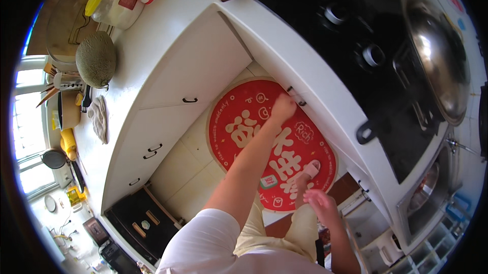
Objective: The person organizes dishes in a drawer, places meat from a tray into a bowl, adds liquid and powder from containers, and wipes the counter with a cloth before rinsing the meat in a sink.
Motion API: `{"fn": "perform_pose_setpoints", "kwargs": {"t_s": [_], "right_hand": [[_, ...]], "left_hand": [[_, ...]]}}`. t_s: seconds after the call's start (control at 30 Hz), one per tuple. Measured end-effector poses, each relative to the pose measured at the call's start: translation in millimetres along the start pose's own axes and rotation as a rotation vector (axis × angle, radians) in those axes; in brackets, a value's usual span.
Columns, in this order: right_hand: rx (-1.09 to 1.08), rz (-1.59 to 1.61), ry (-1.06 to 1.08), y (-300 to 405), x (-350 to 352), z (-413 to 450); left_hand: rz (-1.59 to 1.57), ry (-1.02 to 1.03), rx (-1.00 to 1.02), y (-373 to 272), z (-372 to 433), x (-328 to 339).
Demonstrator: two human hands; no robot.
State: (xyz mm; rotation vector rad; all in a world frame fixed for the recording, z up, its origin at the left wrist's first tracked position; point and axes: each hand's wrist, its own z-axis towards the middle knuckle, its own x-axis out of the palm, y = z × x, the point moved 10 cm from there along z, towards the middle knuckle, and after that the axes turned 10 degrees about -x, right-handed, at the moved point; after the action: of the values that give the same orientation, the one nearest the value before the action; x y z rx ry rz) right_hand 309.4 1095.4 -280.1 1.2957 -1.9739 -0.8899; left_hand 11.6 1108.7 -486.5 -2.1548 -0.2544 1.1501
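My left hand (284, 107) reaches forward over the round red floor mat (244, 95), close to the black handles (301, 102) of the white cabinet doors below the stove. Its fingertips are near one handle, and whether they touch it is unclear. My right hand (320, 203) hangs lower, near my thigh, with the fingers apart and nothing in them. A pink slipper (312, 169) is on one foot, standing on the mat.
At right are a black gas stove (343, 53), a pan under a domed metal lid (438, 57) and a sink (410, 218). The left counter holds a netted melon (96, 60), a yellow-lidded jar (114, 9) and a cloth (98, 118). An open cabinet (370, 228) stands at lower right.
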Motion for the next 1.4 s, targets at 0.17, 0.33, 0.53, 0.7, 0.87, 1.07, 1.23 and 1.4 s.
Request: {"fn": "perform_pose_setpoints", "kwargs": {"t_s": [0.17,0.33,0.53,0.7,0.87,1.07,1.23,1.4], "right_hand": [[0.001,-0.032,-0.114,22,29,99],[-0.051,-0.03,-0.165,58,59,166],[-0.185,-0.046,-0.272,86,79,219],[-0.154,0.089,-0.318,68,65,235],[0.032,-0.503,0.544,13,157,231],[0.175,0.012,-0.233,-10,59,374],[0.153,-1.186,-0.01,-17,-9,464],[0.433,-1.81,-0.065,-66,-2,429]], "left_hand": [[-0.196,-0.032,-0.143,62,-52,-55],[-0.164,-0.05,0.085,-3,-22,-76],[-0.441,0.302,-0.249,17,18,-23],[-0.318,0.257,-0.05,50,4,-48],[0.018,0.09,-0.084,168,-27,-143],[-0.373,0.144,-0.229,219,-9,-255],[-0.798,-0.01,-0.277,278,-1,-218],[-0.875,-0.216,-0.578,360,-111,-147]]}}
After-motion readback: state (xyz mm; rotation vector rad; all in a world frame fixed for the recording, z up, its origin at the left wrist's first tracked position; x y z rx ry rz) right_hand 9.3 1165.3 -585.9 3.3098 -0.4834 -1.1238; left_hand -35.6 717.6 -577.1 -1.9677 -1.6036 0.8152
